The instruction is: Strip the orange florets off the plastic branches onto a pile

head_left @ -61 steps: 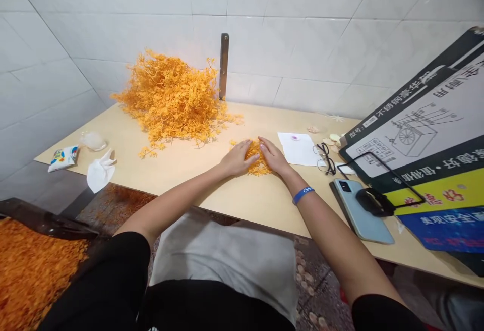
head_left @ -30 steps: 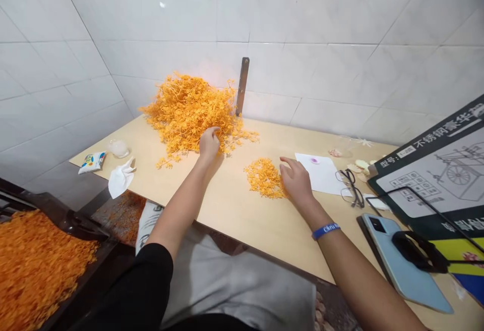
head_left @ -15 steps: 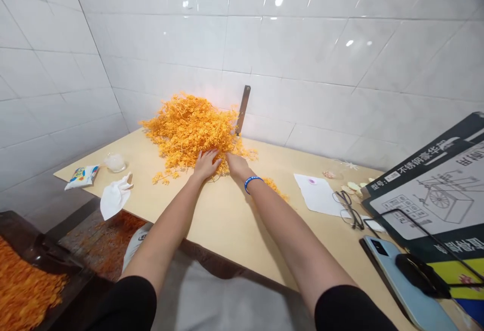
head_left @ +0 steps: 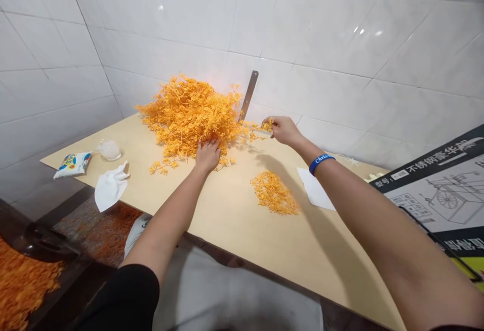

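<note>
A large heap of orange artificial flower sprigs (head_left: 189, 111) lies at the back left of the table. My left hand (head_left: 207, 154) rests on the heap's front edge, fingers spread over the sprigs. To the right of the heap, my right hand (head_left: 284, 130), with a blue wristband, is raised and pinches the end of an orange sprig (head_left: 269, 124). That sprig stretches back toward the heap; whether it is fully free of it I cannot tell. Below the right forearm a smaller flat pile of orange sprigs (head_left: 274, 192) lies on the tabletop.
A metal strip (head_left: 249, 94) leans against the tiled wall. At the left are a snack packet (head_left: 72, 164), a clear plastic bag (head_left: 109, 149) and a white tissue (head_left: 111, 187). White paper (head_left: 315, 189) lies under my right forearm; a printed box (head_left: 442, 189) stands right. Orange material (head_left: 26, 285) fills a container lower left.
My right hand has moved right and up from the heap, drawing a sprig out, which uncovers the small pile. My left hand stays at the heap's front. The view has shifted slightly.
</note>
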The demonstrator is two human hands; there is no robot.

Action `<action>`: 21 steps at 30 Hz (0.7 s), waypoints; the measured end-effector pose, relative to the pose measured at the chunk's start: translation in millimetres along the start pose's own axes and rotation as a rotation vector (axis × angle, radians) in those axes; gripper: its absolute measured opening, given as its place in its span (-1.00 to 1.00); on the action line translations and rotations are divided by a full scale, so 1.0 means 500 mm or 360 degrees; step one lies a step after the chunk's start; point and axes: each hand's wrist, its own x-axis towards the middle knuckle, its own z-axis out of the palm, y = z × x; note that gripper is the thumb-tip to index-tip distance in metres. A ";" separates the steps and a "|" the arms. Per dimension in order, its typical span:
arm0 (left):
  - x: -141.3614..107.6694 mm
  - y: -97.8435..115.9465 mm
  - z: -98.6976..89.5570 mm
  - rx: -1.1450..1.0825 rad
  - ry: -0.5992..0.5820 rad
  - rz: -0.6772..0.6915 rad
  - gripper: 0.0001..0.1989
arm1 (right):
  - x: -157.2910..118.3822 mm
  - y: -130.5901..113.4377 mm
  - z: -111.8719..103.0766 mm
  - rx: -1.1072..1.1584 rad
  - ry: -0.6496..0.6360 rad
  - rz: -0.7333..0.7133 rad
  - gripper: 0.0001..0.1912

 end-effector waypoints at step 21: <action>0.084 0.036 -0.005 -0.0126 -0.0191 0.0108 -0.38 | -0.156 -0.162 0.075 0.0668 0.0240 0.0092 -0.60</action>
